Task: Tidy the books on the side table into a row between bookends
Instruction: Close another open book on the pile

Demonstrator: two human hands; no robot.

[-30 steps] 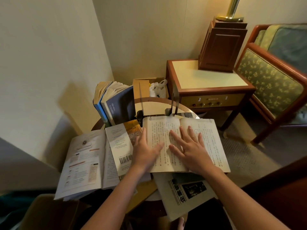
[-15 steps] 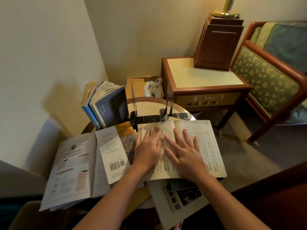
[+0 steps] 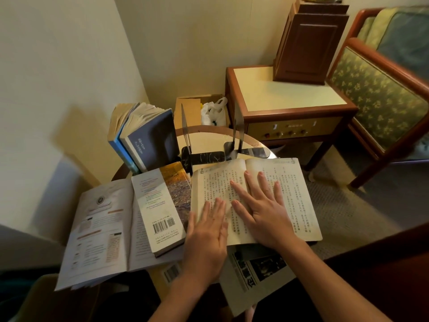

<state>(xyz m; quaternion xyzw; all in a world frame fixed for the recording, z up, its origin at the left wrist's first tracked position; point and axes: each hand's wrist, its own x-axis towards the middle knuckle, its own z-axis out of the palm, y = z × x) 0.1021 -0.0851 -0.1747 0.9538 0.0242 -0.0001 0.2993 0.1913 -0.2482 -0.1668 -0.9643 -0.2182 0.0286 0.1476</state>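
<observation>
An open book with printed columns [image 3: 290, 191] lies on the round side table [image 3: 209, 132]. My right hand [image 3: 260, 210] rests flat on its pages, fingers spread. My left hand [image 3: 206, 231] lies flat over the book's lower left edge. Left of it are a closed paperback, back cover up with a barcode [image 3: 160, 205], and an open white booklet [image 3: 99, 228]. Two books stand upright [image 3: 144, 138] at the table's back left. Two thin metal bookends [image 3: 186, 133] [image 3: 238, 131] stand behind the open book. A black-and-white printed book [image 3: 253, 273] sticks out under the open one.
A wooden nightstand [image 3: 287, 98] with a dark wooden box [image 3: 308, 43] stands behind on the right. An upholstered armchair [image 3: 380, 98] is at far right. A cardboard box with a white plastic bag [image 3: 209, 110] sits on the floor by the wall.
My left hand has slid back from the open book's left page to its lower left edge. The right hand stays flat on the pages. The camera has shifted closer.
</observation>
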